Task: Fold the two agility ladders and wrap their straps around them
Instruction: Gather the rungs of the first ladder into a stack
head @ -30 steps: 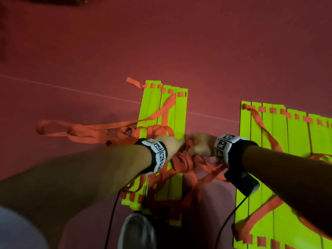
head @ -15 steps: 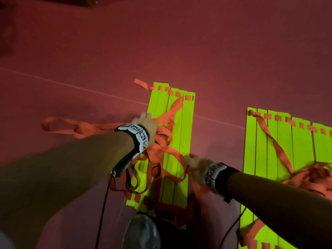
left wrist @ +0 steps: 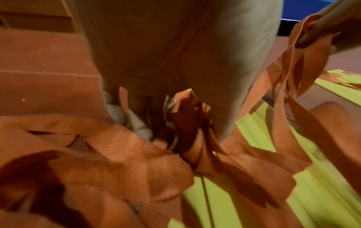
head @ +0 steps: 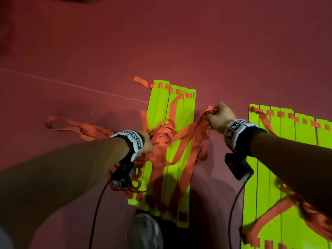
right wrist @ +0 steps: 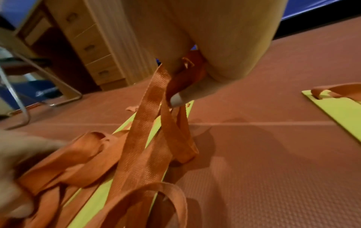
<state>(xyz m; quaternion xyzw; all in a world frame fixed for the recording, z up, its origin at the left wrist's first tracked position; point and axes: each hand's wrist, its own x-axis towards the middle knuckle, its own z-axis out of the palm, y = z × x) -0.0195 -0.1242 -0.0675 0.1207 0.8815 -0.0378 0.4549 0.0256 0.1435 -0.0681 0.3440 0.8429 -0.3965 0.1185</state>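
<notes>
Basically mid-wrap on the nearer agility ladder (head: 172, 141): yellow-green rungs stacked flat on the red floor mat (head: 89, 51), just ahead of a grey shoe (head: 143, 232). Orange straps (head: 179, 139) lie tangled across the stack's middle, w/ a loose tail trailing off to the left on the floor. Right hand (head: 220, 115) has its grip closed round a bunch of strap loops, held up and off the stack's right edge; looks like it's taking slack out so the webbing can go round the bundle. Right wrist view confirms fingers curled over several strap layers. Left hand (head: 146, 141) sits at the stack's left-middle, fingers buried in the strap mass; left wrist view shows them curled into and holding a knotted bunch, prob pinning the bundle so the pull doesn't drag the rungs apart. Second ladder (head: 287, 159) lies on the floor to the right, rungs less tightly stacked, own straps loose across it, not yet wrapped. Risk: loops snag on rung ends.
</notes>
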